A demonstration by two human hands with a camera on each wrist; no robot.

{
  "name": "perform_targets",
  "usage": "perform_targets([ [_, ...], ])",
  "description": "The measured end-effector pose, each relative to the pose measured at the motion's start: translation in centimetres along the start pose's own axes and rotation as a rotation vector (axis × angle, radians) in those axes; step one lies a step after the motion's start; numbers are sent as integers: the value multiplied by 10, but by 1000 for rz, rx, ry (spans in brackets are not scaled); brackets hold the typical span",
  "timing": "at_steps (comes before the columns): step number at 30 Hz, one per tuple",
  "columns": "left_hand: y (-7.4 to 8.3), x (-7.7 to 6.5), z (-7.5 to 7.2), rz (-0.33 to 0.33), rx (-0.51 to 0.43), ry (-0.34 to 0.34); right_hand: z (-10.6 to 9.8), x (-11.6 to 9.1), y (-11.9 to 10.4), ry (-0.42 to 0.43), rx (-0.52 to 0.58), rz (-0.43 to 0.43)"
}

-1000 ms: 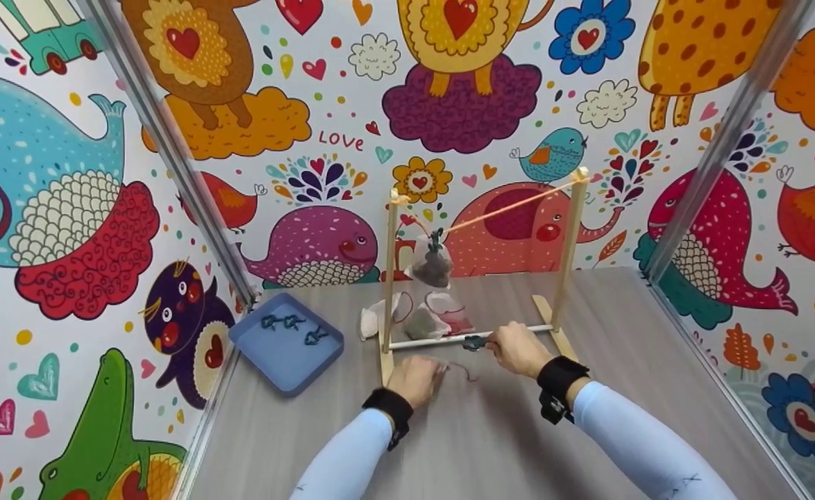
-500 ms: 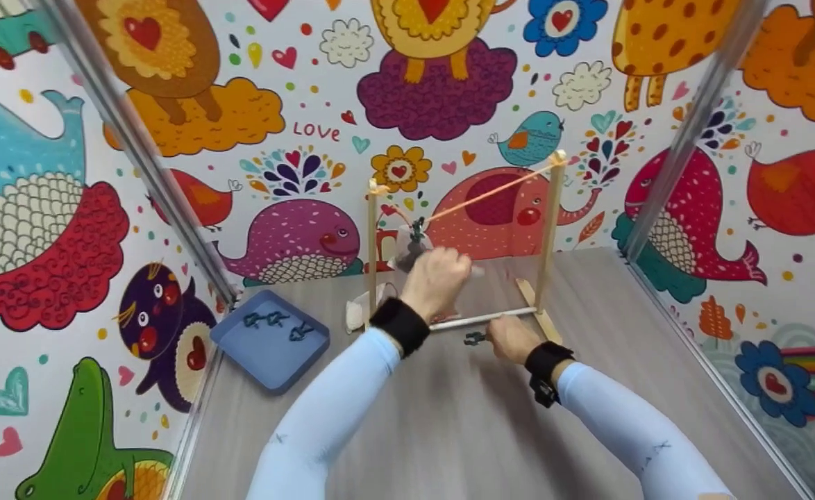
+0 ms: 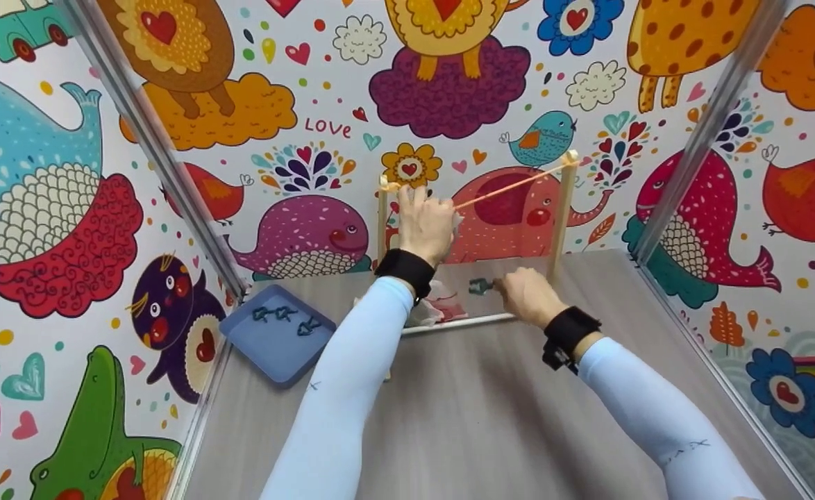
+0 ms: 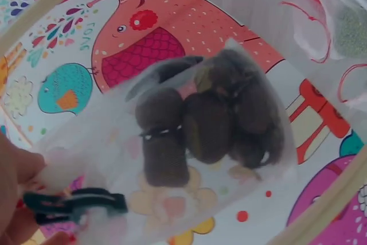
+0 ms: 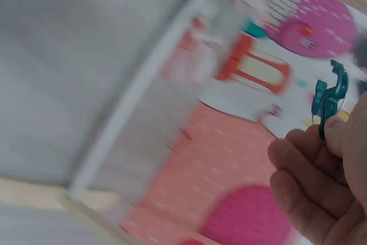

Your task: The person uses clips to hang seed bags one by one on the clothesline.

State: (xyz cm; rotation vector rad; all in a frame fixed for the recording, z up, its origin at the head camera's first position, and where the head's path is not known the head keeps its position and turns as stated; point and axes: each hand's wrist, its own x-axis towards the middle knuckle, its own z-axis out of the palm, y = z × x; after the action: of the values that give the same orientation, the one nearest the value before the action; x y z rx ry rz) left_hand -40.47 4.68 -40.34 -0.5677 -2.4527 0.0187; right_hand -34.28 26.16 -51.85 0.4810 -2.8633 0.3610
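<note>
My left hand (image 3: 425, 222) is raised at the orange string (image 3: 511, 189) of a wooden frame, its fingers at the neck of a white mesh bag. In the left wrist view the translucent mesh bag (image 4: 218, 119) holds dark brown lumps, and a green clip (image 4: 74, 205) sits by the fingertips. Whether one bag or two overlap here cannot be told. My right hand (image 3: 531, 297) pinches another green clip (image 3: 480, 286) between thumb and finger, above the frame's white crossbar (image 3: 459, 323). That clip (image 5: 330, 93) points away from the fingertips in the right wrist view.
A blue tray (image 3: 279, 375) with several green clips (image 3: 284, 314) stands on the left. More mesh bags with red drawstrings (image 3: 443, 305) lie behind the crossbar. The frame's right post (image 3: 561, 222) rises beside my right hand. Patterned walls enclose the table.
My left hand has gone up from the tabletop in front of the crossbar to the string, carrying a mesh bag. My right hand has lifted slightly with the clip still pinched.
</note>
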Motion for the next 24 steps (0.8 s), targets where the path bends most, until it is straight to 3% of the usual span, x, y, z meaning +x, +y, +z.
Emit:
perform_targets([
  [2,-3,-1,3,-12,-4,-17,-18,7,0,44,-22,14],
  [8,-4,-4,8,-7,-49,11,-69,25,-11,218,-124,-59],
  [14,-4,-5,6,-6,-62,-3,-97,44,-31,294,-235,-178],
  [20,-1,-6,4,12,-35,-39,-111,63,-44,244,-408,-207],
  [24,-1,-7,4,23,-49,-7,-118,75,-53,163,-474,-258],
])
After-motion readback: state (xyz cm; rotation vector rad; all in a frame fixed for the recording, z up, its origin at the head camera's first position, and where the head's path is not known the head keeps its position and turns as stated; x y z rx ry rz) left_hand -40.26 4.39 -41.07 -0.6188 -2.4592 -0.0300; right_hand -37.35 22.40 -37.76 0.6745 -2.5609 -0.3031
